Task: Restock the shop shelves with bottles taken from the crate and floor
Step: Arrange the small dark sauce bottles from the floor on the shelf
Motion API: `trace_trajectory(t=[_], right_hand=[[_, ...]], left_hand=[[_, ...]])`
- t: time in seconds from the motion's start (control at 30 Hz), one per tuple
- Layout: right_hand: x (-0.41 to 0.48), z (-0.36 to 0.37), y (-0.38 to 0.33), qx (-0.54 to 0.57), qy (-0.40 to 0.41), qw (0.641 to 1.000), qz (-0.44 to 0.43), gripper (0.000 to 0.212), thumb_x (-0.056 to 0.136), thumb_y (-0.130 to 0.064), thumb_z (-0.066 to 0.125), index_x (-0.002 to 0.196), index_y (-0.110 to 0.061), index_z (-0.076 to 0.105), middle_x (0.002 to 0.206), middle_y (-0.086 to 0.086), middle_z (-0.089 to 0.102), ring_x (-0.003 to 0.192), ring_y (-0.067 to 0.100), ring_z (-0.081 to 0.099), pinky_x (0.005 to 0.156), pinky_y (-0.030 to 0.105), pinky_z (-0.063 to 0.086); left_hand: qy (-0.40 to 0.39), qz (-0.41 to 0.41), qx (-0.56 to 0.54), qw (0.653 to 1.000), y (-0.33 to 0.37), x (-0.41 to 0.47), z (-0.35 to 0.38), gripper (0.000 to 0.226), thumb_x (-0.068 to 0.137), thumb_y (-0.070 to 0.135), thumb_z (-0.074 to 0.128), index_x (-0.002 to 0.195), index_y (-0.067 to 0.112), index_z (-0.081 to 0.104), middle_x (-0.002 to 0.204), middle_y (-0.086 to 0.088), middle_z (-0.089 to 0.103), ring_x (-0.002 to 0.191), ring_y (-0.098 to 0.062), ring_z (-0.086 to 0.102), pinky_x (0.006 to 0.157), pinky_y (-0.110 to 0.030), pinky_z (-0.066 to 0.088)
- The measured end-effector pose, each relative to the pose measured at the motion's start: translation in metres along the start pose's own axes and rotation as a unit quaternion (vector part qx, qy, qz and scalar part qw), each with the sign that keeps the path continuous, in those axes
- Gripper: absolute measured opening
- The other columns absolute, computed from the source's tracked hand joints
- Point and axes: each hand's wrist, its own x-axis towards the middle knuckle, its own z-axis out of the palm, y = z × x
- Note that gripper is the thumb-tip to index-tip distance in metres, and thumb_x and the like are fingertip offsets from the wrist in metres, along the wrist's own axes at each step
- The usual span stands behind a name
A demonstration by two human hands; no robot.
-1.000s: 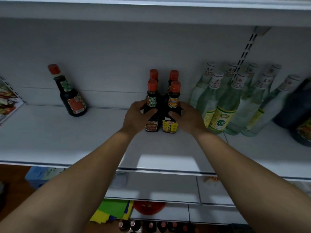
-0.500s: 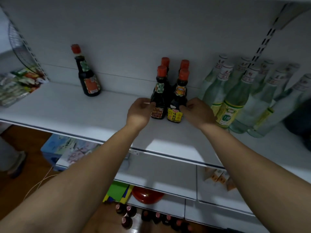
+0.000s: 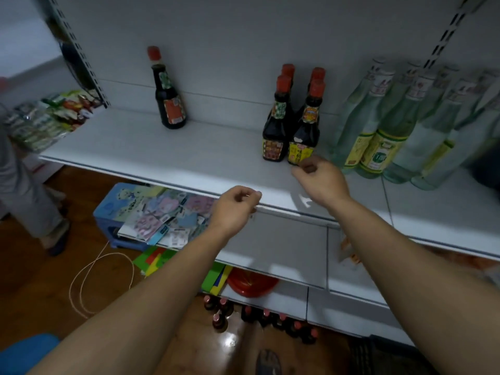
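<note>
Dark glass sauce bottles with red caps [image 3: 278, 128], four in a tight cluster, stand on the white metal shelf [image 3: 189, 158], just beyond the right hand [image 3: 320, 180] at its eleven o'clock. That hand hovers low over the shelf with its fingers loosely curled, holding nothing; whether a fingertip touches the yellow-labelled front bottle cannot be told. The left hand [image 3: 234, 209], at seven o'clock of the cluster, hangs by the shelf's front edge, loosely curled and empty.

Four clustered bottles [image 3: 292, 125] are standing mid-frame on the shelf [image 3: 189, 158], a lone bottle [image 3: 169, 98] left of them, tall bottles [image 3: 392, 125] right, more bottles [image 3: 259, 315] on the floor [image 3: 54, 280] at lower centre.
</note>
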Motion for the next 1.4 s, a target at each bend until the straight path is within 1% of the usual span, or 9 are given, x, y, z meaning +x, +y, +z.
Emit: trace_trajectory(t=[0.33, 0.53, 0.63, 0.83, 0.93, 1.03, 1.1, 1.3, 1.4], right_hand=[[-0.082, 0.042, 0.061, -0.010, -0.029, 0.998, 0.054, 0.026, 0.086, -0.043, 0.061, 0.106, -0.026, 0.064, 0.094, -0.012, 0.061, 0.094, 0.014, 0.059, 0.080, 0.026, 0.044], [-0.101, 0.068, 0.134, -0.020, -0.079, 0.992, 0.095, 0.028, 0.088, -0.043, 0.060, 0.108, -0.024, 0.063, 0.081, -0.021, 0.053, 0.093, 0.012, 0.056, 0.081, 0.026, 0.042], [-0.103, 0.084, 0.179, -0.027, -0.101, 0.988, 0.117, 0.028, 0.087, -0.042, 0.061, 0.108, -0.022, 0.064, 0.080, -0.020, 0.054, 0.094, 0.013, 0.057, 0.085, 0.028, 0.045], [-0.113, 0.131, 0.295, -0.056, -0.160, 0.972, 0.163, 0.030, 0.089, -0.039, 0.058, 0.114, -0.024, 0.061, 0.112, -0.007, 0.062, 0.102, 0.015, 0.056, 0.086, 0.028, 0.042], [-0.127, 0.161, 0.363, -0.062, -0.183, 0.962, 0.192, 0.033, 0.090, -0.040, 0.057, 0.119, -0.024, 0.059, 0.114, -0.006, 0.062, 0.101, 0.013, 0.055, 0.085, 0.029, 0.045], [-0.137, 0.192, 0.430, -0.073, -0.192, 0.954, 0.217, 0.033, 0.089, -0.040, 0.057, 0.119, -0.024, 0.059, 0.115, -0.005, 0.063, 0.102, 0.015, 0.057, 0.087, 0.033, 0.049], [-0.142, 0.214, 0.472, -0.081, -0.199, 0.947, 0.240, 0.034, 0.088, -0.039, 0.059, 0.118, -0.025, 0.059, 0.115, -0.003, 0.063, 0.105, 0.017, 0.058, 0.092, 0.039, 0.050], [-0.146, 0.279, 0.583, -0.106, -0.175, 0.941, 0.270, 0.030, 0.090, -0.041, 0.052, 0.114, -0.024, 0.059, 0.115, -0.002, 0.062, 0.105, 0.018, 0.057, 0.090, 0.035, 0.050], [-0.144, 0.309, 0.625, -0.099, -0.153, 0.947, 0.266, 0.035, 0.093, -0.040, 0.049, 0.120, -0.020, 0.057, 0.123, 0.005, 0.057, 0.112, 0.022, 0.054, 0.095, 0.040, 0.048]], left_hand=[[-0.043, -0.113, 0.042, 0.992, -0.128, -0.057, 0.017, 0.020, 0.081, 0.037, 0.070, 0.081, 0.017, 0.068, 0.085, -0.005, 0.072, 0.084, -0.024, 0.068, 0.082, -0.035, 0.052], [-0.057, -0.199, 0.067, 0.976, -0.203, -0.077, 0.053, 0.018, 0.083, 0.036, 0.068, 0.074, 0.022, 0.062, 0.067, 0.001, 0.061, 0.061, -0.021, 0.055, 0.056, -0.030, 0.041], [-0.062, -0.228, 0.072, 0.969, -0.241, -0.079, 0.080, 0.018, 0.083, 0.033, 0.068, 0.073, 0.020, 0.062, 0.083, -0.005, 0.068, 0.088, -0.030, 0.066, 0.085, -0.040, 0.053], [-0.065, -0.294, 0.093, 0.949, -0.345, -0.070, 0.141, 0.033, 0.060, 0.056, 0.064, 0.064, 0.024, 0.065, 0.082, -0.004, 0.069, 0.093, -0.033, 0.066, 0.090, -0.049, 0.053], [-0.085, -0.339, 0.102, 0.932, -0.397, -0.069, 0.173, 0.029, 0.067, 0.054, 0.067, 0.069, 0.026, 0.064, 0.089, -0.006, 0.072, 0.088, -0.033, 0.069, 0.086, -0.040, 0.055], [-0.094, -0.366, 0.099, 0.920, -0.458, -0.062, 0.204, 0.038, 0.048, 0.065, 0.066, 0.065, 0.030, 0.065, 0.089, -0.009, 0.072, 0.090, -0.036, 0.067, 0.075, -0.035, 0.047], [-0.108, -0.373, 0.110, 0.915, -0.504, -0.055, 0.224, 0.047, 0.044, 0.067, 0.065, 0.069, 0.027, 0.065, 0.090, -0.008, 0.071, 0.090, -0.036, 0.067, 0.081, -0.037, 0.050], [-0.144, -0.342, 0.162, 0.914, -0.588, -0.024, 0.285, 0.018, 0.075, 0.050, 0.065, 0.078, 0.033, 0.059, 0.094, 0.002, 0.070, 0.091, -0.024, 0.067, 0.088, -0.038, 0.053], [-0.150, -0.302, 0.186, 0.923, -0.616, -0.006, 0.310, 0.021, 0.083, 0.047, 0.063, 0.100, 0.035, 0.059, 0.107, 0.009, 0.064, 0.103, -0.019, 0.062, 0.093, -0.035, 0.050]])
